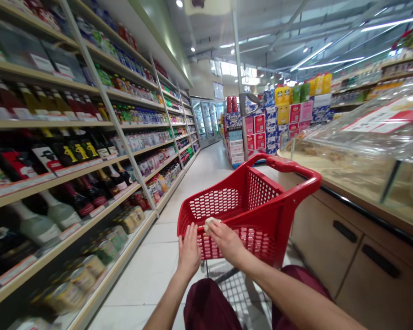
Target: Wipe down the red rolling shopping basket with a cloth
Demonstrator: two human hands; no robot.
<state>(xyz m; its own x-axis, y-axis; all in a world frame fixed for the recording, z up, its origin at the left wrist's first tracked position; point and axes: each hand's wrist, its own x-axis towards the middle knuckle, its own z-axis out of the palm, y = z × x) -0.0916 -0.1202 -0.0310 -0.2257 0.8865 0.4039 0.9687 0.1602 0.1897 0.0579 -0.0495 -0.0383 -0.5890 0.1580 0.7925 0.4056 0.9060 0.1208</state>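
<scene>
A red plastic shopping cart [261, 231] with perforated walls stands in front of me, its handle at the upper right. My left hand [189, 250] rests against the near side wall by the front corner, fingers stretched out and holding nothing. Pinched in my right hand [227, 240] is a crumpled white cloth [210, 223], pressed on the rim of the same wall. Whether it is cloth or paper I cannot tell for sure. The part of the basket I can see into holds nothing visible.
Tall shelves [120, 158] of bottles and cans line the left side. At right stands a wooden counter [325, 229] with clear plastic covers [375, 119]. Stacked boxes [259, 130] and glass-door fridges [206, 119] are farther down the tiled aisle [206, 162]. My knees are just below the cart.
</scene>
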